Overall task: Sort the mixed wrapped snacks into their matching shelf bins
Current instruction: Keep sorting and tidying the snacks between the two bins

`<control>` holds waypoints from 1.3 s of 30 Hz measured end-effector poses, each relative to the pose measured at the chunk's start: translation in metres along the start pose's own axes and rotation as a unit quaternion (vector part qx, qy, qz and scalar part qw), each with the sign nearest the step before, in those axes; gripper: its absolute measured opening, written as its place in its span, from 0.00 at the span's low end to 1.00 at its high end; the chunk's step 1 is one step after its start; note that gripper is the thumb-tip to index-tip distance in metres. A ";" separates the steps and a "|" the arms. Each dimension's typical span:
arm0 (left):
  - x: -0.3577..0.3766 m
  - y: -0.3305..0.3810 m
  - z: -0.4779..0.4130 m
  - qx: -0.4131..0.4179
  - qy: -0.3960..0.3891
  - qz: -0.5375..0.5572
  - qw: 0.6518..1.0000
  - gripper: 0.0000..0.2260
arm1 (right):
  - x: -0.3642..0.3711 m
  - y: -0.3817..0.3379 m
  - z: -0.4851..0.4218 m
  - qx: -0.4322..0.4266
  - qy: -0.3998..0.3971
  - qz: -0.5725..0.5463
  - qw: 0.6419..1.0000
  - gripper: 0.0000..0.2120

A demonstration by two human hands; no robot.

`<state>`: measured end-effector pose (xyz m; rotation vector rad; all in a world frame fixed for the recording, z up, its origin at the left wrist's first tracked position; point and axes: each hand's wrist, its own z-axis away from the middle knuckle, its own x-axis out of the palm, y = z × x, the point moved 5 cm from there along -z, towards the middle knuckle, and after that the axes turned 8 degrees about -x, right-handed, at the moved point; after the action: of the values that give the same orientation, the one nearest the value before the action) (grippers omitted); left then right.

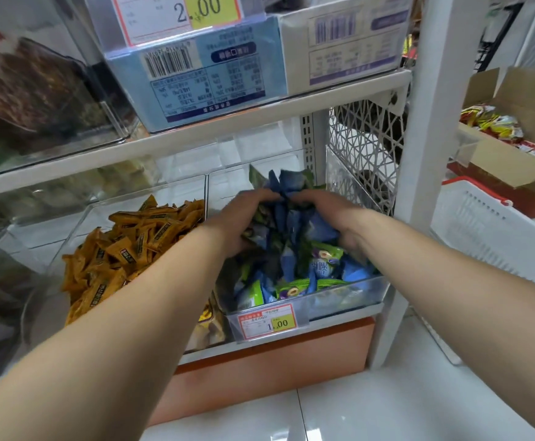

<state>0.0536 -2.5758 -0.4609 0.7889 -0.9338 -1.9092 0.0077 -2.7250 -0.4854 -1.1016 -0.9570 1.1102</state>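
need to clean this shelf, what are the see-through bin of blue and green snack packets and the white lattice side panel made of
See-through bin: likely hard glossy acrylic or similar plastic; packets show through, edges glint. White lattice side panel: probably painted metal, though plastic possible; thin rigid cut-out bars, matte.

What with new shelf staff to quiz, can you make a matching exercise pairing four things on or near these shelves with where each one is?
Things
1. orange snack packets
2. blue and green snack packets
3. red and yellow packets
4. 2.00 price tag

Places
A. in the cardboard box at far right
B. in the right clear bin, gripped by the left hand and right hand
C. on the upper shelf
D. in the left clear bin

Pairs: 1-D, 2-B, 3-A, 4-C
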 end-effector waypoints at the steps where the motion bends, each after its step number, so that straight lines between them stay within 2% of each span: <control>1: -0.002 0.006 0.002 0.006 -0.021 0.016 1.000 0.07 | -0.001 -0.005 -0.001 -0.002 0.004 -0.019 1.000 0.11; 3: -0.008 0.019 0.004 0.040 -0.051 0.043 0.997 0.05 | -0.005 -0.013 -0.004 -0.018 0.026 -0.014 0.999 0.11; 5: -0.016 0.030 0.007 0.084 -0.042 0.037 0.995 0.06 | -0.011 -0.021 -0.007 -0.052 0.046 0.011 0.998 0.12; 7: -0.022 0.035 0.007 0.087 -0.013 -0.026 0.996 0.18 | -0.011 -0.032 -0.004 -0.075 0.038 0.049 0.995 0.13; 9: -0.024 0.039 0.010 0.107 0.011 -0.141 0.984 0.27 | -0.011 -0.045 0.001 -0.110 0.040 0.137 0.984 0.15; 10: -0.024 0.042 0.012 0.129 0.032 -0.228 0.965 0.29 | -0.013 -0.050 0.004 -0.132 0.058 0.191 0.971 0.14; 12: -0.021 0.042 0.016 0.176 0.099 -0.406 0.891 0.25 | -0.016 -0.058 0.016 -0.171 0.085 0.277 0.942 0.10; 13: -0.016 0.039 0.022 0.208 0.128 -0.450 0.859 0.21 | -0.015 -0.057 0.023 -0.181 0.061 0.305 0.933 0.09; 14: -0.007 0.033 0.029 0.238 0.130 -0.459 0.846 0.16 | -0.013 -0.053 0.030 -0.181 0.010 0.338 0.924 0.09; 15: 0.003 0.023 0.035 0.259 0.107 -0.455 0.845 0.11 | -0.008 -0.046 0.036 -0.167 -0.057 0.387 0.905 0.08; 17: 0.024 -0.006 0.041 0.247 0.034 -0.474 0.845 0.05 | 0.000 -0.025 0.049 -0.116 -0.181 0.498 0.840 0.08; 19: 0.036 -0.032 0.042 0.186 -0.019 -0.521 0.833 0.12 | 0.004 -0.006 0.057 -0.065 -0.248 0.576 0.776 0.09; 20: 0.036 -0.039 0.040 0.154 -0.023 -0.537 0.829 0.15 | 0.005 0.001 0.057 -0.044 -0.262 0.596 0.758 0.11; 22: 0.032 -0.042 0.037 0.118 -0.001 -0.568 0.814 0.24 | 0.007 0.009 0.053 -0.011 -0.265 0.624 0.735 0.16; 24: 0.030 -0.043 0.032 0.094 0.026 -0.614 0.783 0.32 | 0.007 0.012 0.047 0.009 -0.248 0.643 0.725 0.22; 26: 0.036 -0.046 0.026 0.079 0.031 -0.641 0.763 0.38 | 0.007 0.015 0.042 0.021 -0.243 0.640 0.729 0.28; 29: 0.049 -0.050 0.016 0.059 0.012 -0.628 0.776 0.46 | 0.012 0.019 0.037 0.015 -0.242 0.600 0.763 0.23; 31: 0.051 -0.049 0.010 0.053 0.011 -0.596 0.801 0.48 | 0.014 0.023 0.036 0.011 -0.229 0.556 0.799 0.20; 34: 0.047 -0.052 0.005 0.043 0.015 -0.522 0.852 0.49 | 0.009 0.026 0.034 0.010 -0.162 0.470 0.867 0.19; 37: 0.038 -0.056 0.005 0.047 0.016 -0.375 0.926 0.45 | 0.002 0.030 0.032 0.045 -0.106 0.301 0.947 0.19; 39: 0.032 -0.050 0.006 0.054 0.026 -0.279 0.959 0.40 | 0.001 0.031 0.030 0.066 -0.085 0.179 0.978 0.16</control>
<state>0.0143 -2.5837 -0.5050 1.2649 -0.8460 -2.3117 -0.0272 -2.7163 -0.5097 -1.1082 -0.8203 1.5608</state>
